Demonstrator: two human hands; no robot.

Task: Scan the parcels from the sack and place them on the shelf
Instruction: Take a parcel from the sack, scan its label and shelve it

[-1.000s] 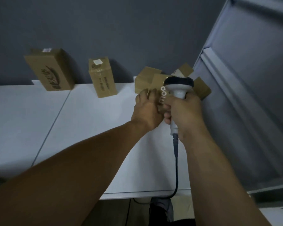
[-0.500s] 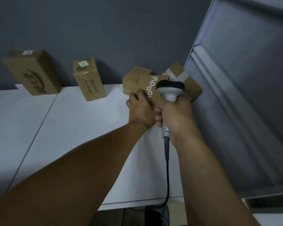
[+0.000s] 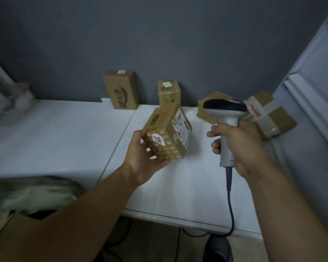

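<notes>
**A:** What is held, and by which fingers?

**B:** The held parcel (image 3: 167, 133) is cradled from below by the left hand (image 3: 144, 161), with the fingers (image 3: 153, 156) curled under its patterned face. The scanner (image 3: 225, 118) is clenched in the right hand (image 3: 242, 148), whose fingers (image 3: 215, 129) are wrapped round the handle.

**A:** On which relation does the scan turn?

**B:** The scanner's head is held just to the right of the held parcel, slightly higher and not touching it. The parcel is tilted, and its long axis rises away from the left hand toward the back. Its white label (image 3: 181, 127) is turned rightward, toward the scanner. A small turn of the head toward that label is judged to be what is called for.

**A:** What is seen further out?

**B:** Behind the held parcel, a logo box (image 3: 121, 89) and a narrow box (image 3: 168, 90) are stood on the white shelf (image 3: 64, 133). To its right, a flat box (image 3: 214, 95) and a taped parcel (image 3: 271, 118) are laid. At its lower left, a greenish sack (image 3: 32, 191) is seen, blurred.

**A:** What cannot be made out?

**B:** The scanner's window is hidden, so its aim cannot be told. The label's print is unreadable, and the flat box is partly covered by the scanner's head.
</notes>
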